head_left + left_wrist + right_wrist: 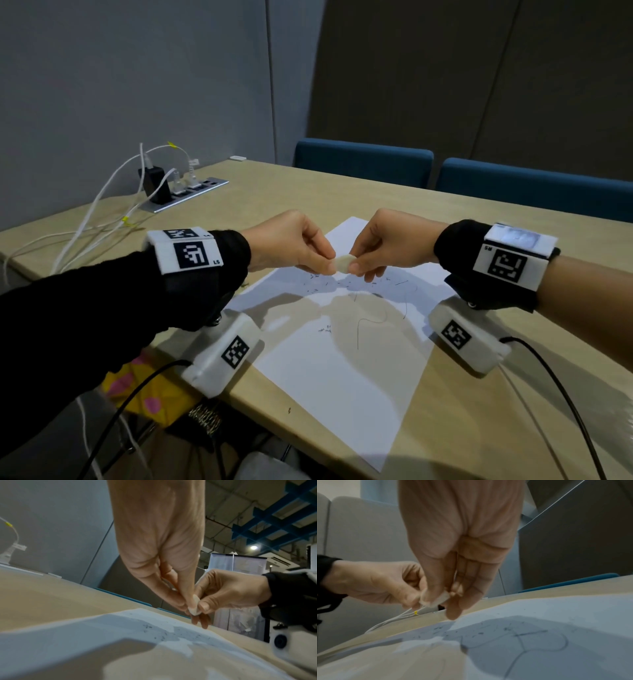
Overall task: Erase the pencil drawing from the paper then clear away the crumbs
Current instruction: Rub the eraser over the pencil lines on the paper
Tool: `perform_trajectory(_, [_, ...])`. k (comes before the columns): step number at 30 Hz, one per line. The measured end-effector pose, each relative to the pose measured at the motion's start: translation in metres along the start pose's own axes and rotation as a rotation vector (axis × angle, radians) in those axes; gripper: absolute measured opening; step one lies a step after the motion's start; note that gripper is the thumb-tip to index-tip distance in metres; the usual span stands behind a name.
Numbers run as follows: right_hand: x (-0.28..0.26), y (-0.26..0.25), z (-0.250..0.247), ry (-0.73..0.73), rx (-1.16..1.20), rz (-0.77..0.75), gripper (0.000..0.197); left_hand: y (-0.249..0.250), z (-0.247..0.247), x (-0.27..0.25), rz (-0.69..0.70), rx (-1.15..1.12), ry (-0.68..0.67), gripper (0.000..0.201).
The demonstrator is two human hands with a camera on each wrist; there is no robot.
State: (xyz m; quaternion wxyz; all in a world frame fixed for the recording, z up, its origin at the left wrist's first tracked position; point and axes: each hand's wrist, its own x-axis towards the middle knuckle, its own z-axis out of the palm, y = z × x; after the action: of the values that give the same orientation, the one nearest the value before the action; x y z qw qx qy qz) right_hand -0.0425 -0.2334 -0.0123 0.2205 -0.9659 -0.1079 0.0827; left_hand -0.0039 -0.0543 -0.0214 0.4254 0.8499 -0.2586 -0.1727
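A small white eraser hangs in the air above the far part of a white paper sheet. My left hand pinches its left end and my right hand pinches its right end. In the left wrist view the eraser sits between the left hand thumb tip and the right hand thumb. The right wrist view shows the eraser pinched under my right hand. Thin pencil lines and dark eraser crumbs lie on the paper.
The paper lies on a light wooden table. A power strip with a black charger and white cables sits at the far left. Two blue chairs stand behind the table. A yellow and pink bag lies below the near edge.
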Motion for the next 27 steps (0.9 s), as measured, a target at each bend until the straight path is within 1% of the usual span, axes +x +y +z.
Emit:
perform_trajectory(3, [0.001,0.006,-0.002,0.015,-0.175,0.048,0.023,-0.002,0.000,0.003,-0.034,0.173,-0.014,0.011])
perform_trajectory(4, [0.001,0.009,-0.002,0.001,-0.205,0.071,0.021,-0.002,0.001,0.005,-0.030,0.242,0.009,0.013])
perform_trajectory(6, [0.002,0.015,-0.001,-0.025,-0.201,0.104,0.016,-0.003,0.002,0.009,-0.020,0.352,0.056,0.025])
perform_trajectory(7, [0.002,0.017,-0.001,-0.029,-0.185,0.111,0.016,-0.003,0.002,0.010,-0.011,0.400,0.056,0.027])
perform_trajectory(8, [0.002,0.017,-0.001,-0.026,-0.168,0.116,0.016,-0.003,0.002,0.011,-0.002,0.452,0.037,0.025])
perform_trajectory(9, [0.002,0.018,-0.002,-0.020,-0.160,0.117,0.015,-0.003,0.003,0.011,0.003,0.507,0.003,0.018])
perform_trajectory(10, [0.001,0.017,-0.002,-0.015,-0.162,0.117,0.014,-0.003,0.005,0.011,0.004,0.565,-0.041,0.016])
perform_trajectory(14, [0.005,0.012,0.003,-0.028,-0.189,0.116,0.010,-0.003,0.015,0.013,-0.050,0.735,-0.283,0.069])
perform_trajectory(16, [0.007,0.010,0.005,-0.025,-0.208,0.112,0.009,-0.006,0.015,0.014,-0.058,0.768,-0.335,0.084])
perform_trajectory(19, [0.005,0.009,0.005,-0.028,-0.219,0.095,0.007,-0.009,0.013,0.013,-0.073,0.831,-0.382,0.092])
perform_trajectory(23, [0.000,0.004,0.009,-0.073,-0.268,0.034,0.008,-0.004,0.013,0.012,-0.056,0.876,-0.417,0.090])
perform_trajectory(27, [0.009,0.002,0.007,-0.027,-0.300,0.045,0.009,0.002,0.009,0.014,-0.044,0.910,-0.438,0.090])
